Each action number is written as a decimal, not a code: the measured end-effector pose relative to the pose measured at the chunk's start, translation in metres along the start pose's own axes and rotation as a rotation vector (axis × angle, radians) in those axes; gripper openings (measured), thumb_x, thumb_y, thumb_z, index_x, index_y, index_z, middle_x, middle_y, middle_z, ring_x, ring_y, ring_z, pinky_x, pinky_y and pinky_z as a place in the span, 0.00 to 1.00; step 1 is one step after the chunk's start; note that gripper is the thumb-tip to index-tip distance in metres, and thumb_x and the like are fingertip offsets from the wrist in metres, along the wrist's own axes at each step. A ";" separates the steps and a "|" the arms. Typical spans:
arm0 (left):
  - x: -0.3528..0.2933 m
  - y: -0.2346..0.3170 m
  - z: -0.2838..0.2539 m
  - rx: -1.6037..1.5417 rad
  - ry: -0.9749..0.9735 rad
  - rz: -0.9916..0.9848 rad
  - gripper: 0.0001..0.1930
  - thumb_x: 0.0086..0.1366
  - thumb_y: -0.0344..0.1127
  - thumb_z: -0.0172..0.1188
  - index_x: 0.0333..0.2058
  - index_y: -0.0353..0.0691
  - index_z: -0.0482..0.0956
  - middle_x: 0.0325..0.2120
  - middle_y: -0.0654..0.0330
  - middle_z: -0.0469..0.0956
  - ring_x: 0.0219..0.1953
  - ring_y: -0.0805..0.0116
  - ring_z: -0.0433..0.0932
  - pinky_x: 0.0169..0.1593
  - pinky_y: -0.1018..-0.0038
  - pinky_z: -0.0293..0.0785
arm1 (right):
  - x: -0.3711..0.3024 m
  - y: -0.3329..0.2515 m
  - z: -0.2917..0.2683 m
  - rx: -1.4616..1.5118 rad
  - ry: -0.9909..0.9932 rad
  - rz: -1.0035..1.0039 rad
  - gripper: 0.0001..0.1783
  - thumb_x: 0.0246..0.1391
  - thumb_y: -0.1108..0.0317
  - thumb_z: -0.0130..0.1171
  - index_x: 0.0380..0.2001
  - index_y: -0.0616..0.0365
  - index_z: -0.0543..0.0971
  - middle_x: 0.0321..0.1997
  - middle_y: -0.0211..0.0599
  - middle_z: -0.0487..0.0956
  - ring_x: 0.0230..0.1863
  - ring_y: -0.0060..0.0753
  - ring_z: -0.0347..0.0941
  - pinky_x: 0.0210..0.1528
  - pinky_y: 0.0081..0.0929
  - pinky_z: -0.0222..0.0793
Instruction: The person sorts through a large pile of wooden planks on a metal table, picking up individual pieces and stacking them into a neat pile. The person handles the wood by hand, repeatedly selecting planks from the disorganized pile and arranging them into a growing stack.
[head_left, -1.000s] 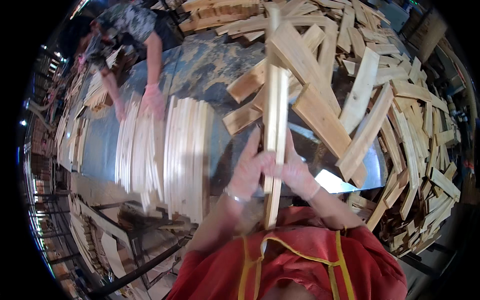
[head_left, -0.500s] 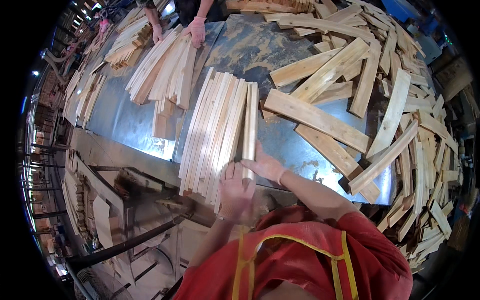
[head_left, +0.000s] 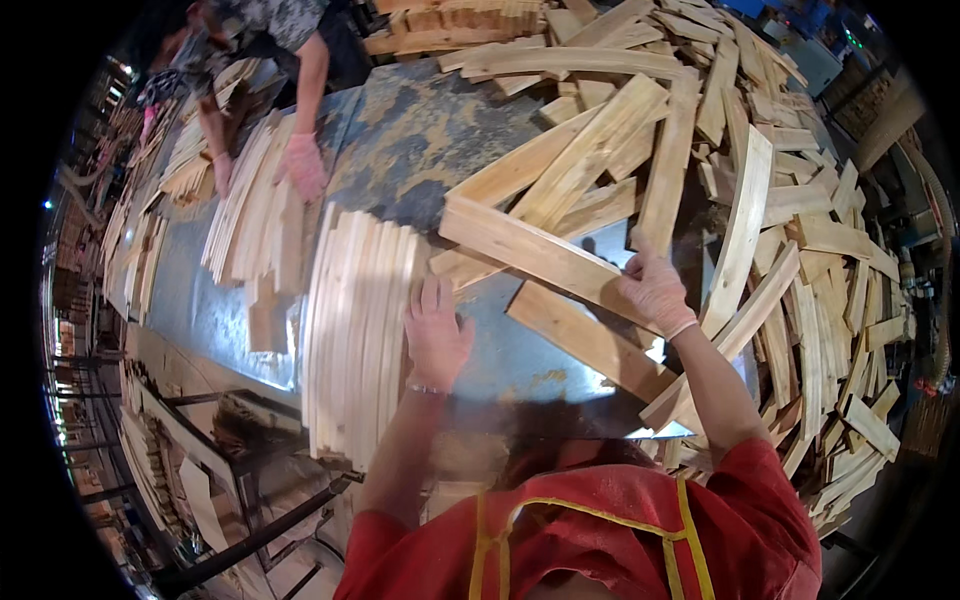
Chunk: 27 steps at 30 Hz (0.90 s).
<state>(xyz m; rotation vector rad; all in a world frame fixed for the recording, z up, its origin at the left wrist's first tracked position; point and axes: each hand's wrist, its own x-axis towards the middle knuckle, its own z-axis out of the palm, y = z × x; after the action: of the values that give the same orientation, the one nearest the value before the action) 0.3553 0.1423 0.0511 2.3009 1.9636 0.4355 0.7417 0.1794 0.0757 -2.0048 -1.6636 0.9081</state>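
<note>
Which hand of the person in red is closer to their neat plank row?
Left. The left hand is at the right side of the plank row; the right hand is farther right, on a loose plank.

A tight row of pale wooden boards (head_left: 362,335) stands on edge, side by side, lengthwise to the person, its uneven near ends jutting past the rim of the table (head_left: 505,385). To its right, a flat, honey-toned plank (head_left: 540,257) slants from upper left to lower right, crossing over other planks (head_left: 592,338).
</note>
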 end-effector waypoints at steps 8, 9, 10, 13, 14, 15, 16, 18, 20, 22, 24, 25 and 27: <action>0.141 0.101 0.063 0.025 -0.313 -0.240 0.59 0.54 0.66 0.75 0.75 0.35 0.60 0.66 0.46 0.71 0.70 0.48 0.68 0.71 0.52 0.65 | -0.003 0.035 0.002 -0.543 0.070 -0.232 0.64 0.41 0.40 0.79 0.78 0.52 0.62 0.70 0.56 0.74 0.69 0.60 0.72 0.73 0.45 0.68; 0.142 0.102 0.068 0.129 -0.274 -0.200 0.57 0.56 0.62 0.74 0.75 0.35 0.60 0.63 0.44 0.75 0.66 0.49 0.73 0.68 0.55 0.70 | 0.004 0.038 0.006 -0.474 0.019 -0.171 0.64 0.41 0.42 0.79 0.79 0.52 0.61 0.71 0.56 0.73 0.69 0.60 0.72 0.73 0.45 0.68; 0.140 0.102 0.071 0.088 -0.310 -0.189 0.56 0.56 0.61 0.73 0.75 0.35 0.60 0.62 0.45 0.76 0.64 0.50 0.75 0.67 0.56 0.72 | 0.012 0.040 0.008 -0.406 -0.034 -0.112 0.64 0.42 0.43 0.79 0.79 0.52 0.60 0.71 0.56 0.72 0.69 0.60 0.73 0.73 0.45 0.68; 0.121 0.083 0.057 -0.366 -0.420 -0.179 0.47 0.61 0.55 0.68 0.73 0.34 0.64 0.56 0.45 0.81 0.59 0.52 0.81 0.63 0.60 0.76 | 0.022 0.032 -0.017 -0.405 -0.060 -0.113 0.64 0.40 0.49 0.79 0.79 0.53 0.60 0.70 0.58 0.73 0.68 0.59 0.73 0.73 0.44 0.69; 0.113 0.076 0.050 -0.573 -0.464 -0.188 0.44 0.63 0.52 0.67 0.71 0.33 0.66 0.54 0.45 0.82 0.57 0.53 0.83 0.62 0.61 0.77 | 0.021 0.028 -0.027 -0.263 -0.037 -0.137 0.63 0.41 0.53 0.79 0.79 0.53 0.60 0.69 0.60 0.73 0.67 0.58 0.74 0.73 0.43 0.69; 0.103 0.061 0.036 -0.940 -0.578 -0.212 0.41 0.64 0.51 0.66 0.70 0.33 0.68 0.53 0.45 0.83 0.57 0.54 0.83 0.62 0.61 0.77 | 0.023 0.038 -0.029 -0.072 0.069 -0.255 0.63 0.41 0.56 0.79 0.80 0.53 0.59 0.69 0.59 0.74 0.67 0.57 0.74 0.73 0.42 0.70; 0.074 0.031 0.039 -1.063 -0.568 -0.126 0.38 0.65 0.50 0.66 0.68 0.33 0.71 0.52 0.47 0.83 0.55 0.57 0.84 0.60 0.62 0.79 | 0.023 0.039 -0.027 0.125 0.165 -0.384 0.64 0.41 0.58 0.78 0.81 0.52 0.57 0.68 0.59 0.74 0.66 0.56 0.75 0.72 0.42 0.70; 0.010 -0.030 0.047 -1.329 -0.573 0.036 0.31 0.68 0.47 0.67 0.63 0.33 0.76 0.49 0.51 0.84 0.50 0.61 0.85 0.57 0.64 0.81 | 0.012 -0.002 -0.026 0.509 -0.015 -0.209 0.59 0.50 0.61 0.73 0.82 0.55 0.55 0.63 0.48 0.77 0.60 0.40 0.77 0.66 0.35 0.73; -0.033 -0.001 0.009 -1.698 -0.573 -0.317 0.31 0.68 0.48 0.71 0.61 0.32 0.78 0.51 0.50 0.84 0.49 0.62 0.86 0.56 0.65 0.83 | -0.007 -0.026 -0.013 0.768 -0.148 -0.090 0.52 0.57 0.61 0.69 0.81 0.55 0.56 0.59 0.40 0.77 0.55 0.32 0.76 0.61 0.30 0.74; -0.081 -0.004 -0.007 -1.819 -0.528 -0.550 0.33 0.65 0.48 0.74 0.61 0.32 0.78 0.51 0.51 0.85 0.48 0.62 0.86 0.55 0.66 0.83 | -0.030 -0.044 0.027 0.918 -0.249 -0.107 0.42 0.63 0.63 0.64 0.78 0.55 0.61 0.56 0.34 0.78 0.53 0.29 0.76 0.54 0.31 0.77; -0.126 -0.014 -0.020 -1.752 -0.499 -0.647 0.36 0.62 0.48 0.77 0.62 0.34 0.76 0.49 0.53 0.85 0.47 0.62 0.86 0.52 0.66 0.83 | -0.056 -0.050 0.089 0.660 -0.298 -0.093 0.26 0.68 0.57 0.56 0.63 0.61 0.74 0.47 0.43 0.82 0.50 0.39 0.80 0.55 0.40 0.77; -0.160 -0.023 -0.023 -1.696 -0.456 -0.694 0.37 0.61 0.47 0.78 0.63 0.34 0.76 0.48 0.53 0.85 0.47 0.63 0.86 0.51 0.66 0.83 | -0.087 -0.102 0.082 0.511 -0.477 -0.098 0.25 0.67 0.53 0.55 0.55 0.63 0.80 0.41 0.49 0.83 0.48 0.44 0.81 0.55 0.42 0.77; -0.174 -0.012 -0.059 -1.466 -0.459 -0.745 0.37 0.57 0.47 0.79 0.61 0.36 0.76 0.48 0.53 0.83 0.48 0.58 0.84 0.52 0.61 0.80 | -0.112 -0.096 0.146 0.024 -0.666 -0.193 0.27 0.66 0.49 0.58 0.52 0.63 0.83 0.45 0.62 0.85 0.50 0.58 0.83 0.58 0.46 0.77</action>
<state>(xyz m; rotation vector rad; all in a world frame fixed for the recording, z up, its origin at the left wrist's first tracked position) 0.3044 -0.0327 0.0763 0.6356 1.2701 0.7653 0.5617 0.0766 0.0602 -1.5684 -2.1114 1.6264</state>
